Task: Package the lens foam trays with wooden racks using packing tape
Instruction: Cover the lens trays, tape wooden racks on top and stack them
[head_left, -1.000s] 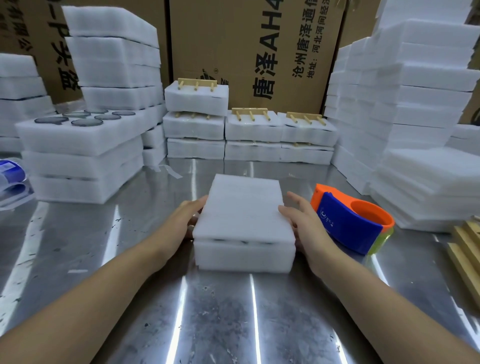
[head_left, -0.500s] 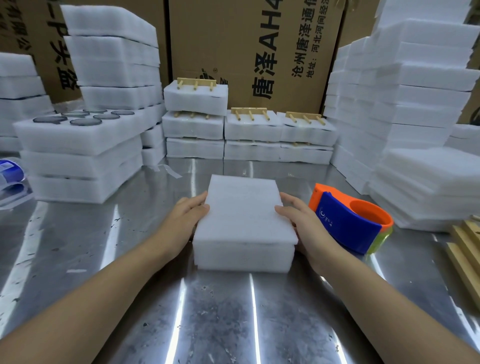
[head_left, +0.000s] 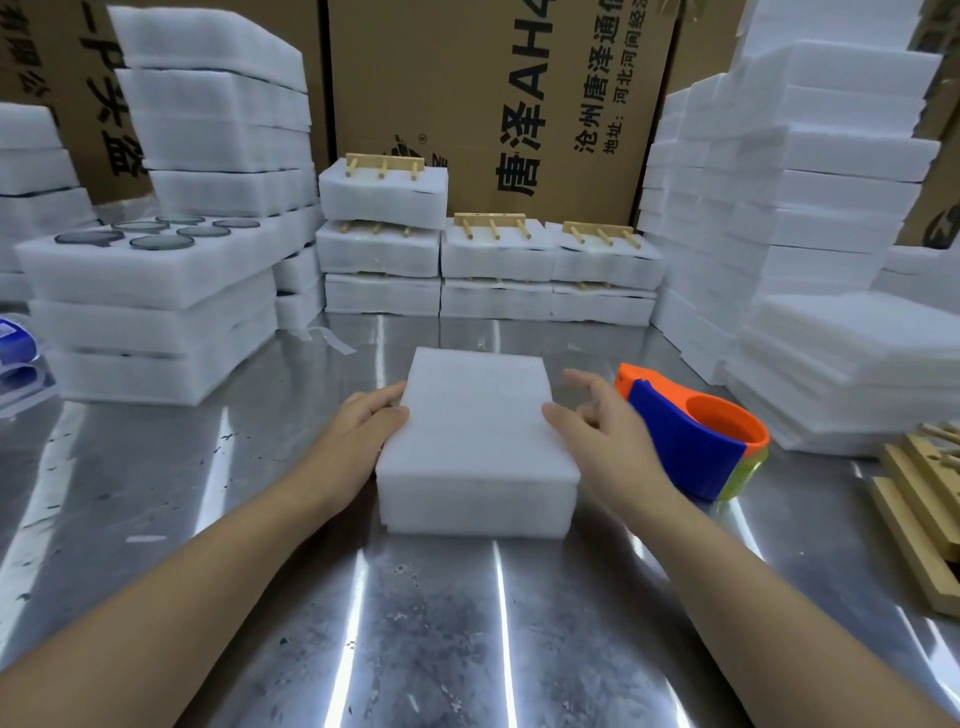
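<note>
A white stack of foam trays (head_left: 478, 441) with a plain foam cover lies on the steel table in front of me. My left hand (head_left: 358, 436) presses against the stack's left side, thumb on the top edge. My right hand (head_left: 602, 436) is at the right side, thumb on the top edge, fingers spread and lifted off the foam. An orange and blue tape dispenser (head_left: 691, 441) stands just right of my right hand. Loose wooden racks (head_left: 919, 514) lie at the right edge.
Packed foam bundles with wooden racks (head_left: 488, 244) on top are stacked at the back. A foam tray with dark round lenses (head_left: 161, 241) sits at the left. Tall foam piles (head_left: 810, 208) rise on the right, cardboard boxes (head_left: 493, 93) behind.
The foam cover has settled squarely on the stack. My left hand slid up to the stack's top edge. My right hand's fingers have lifted away from the foam.
</note>
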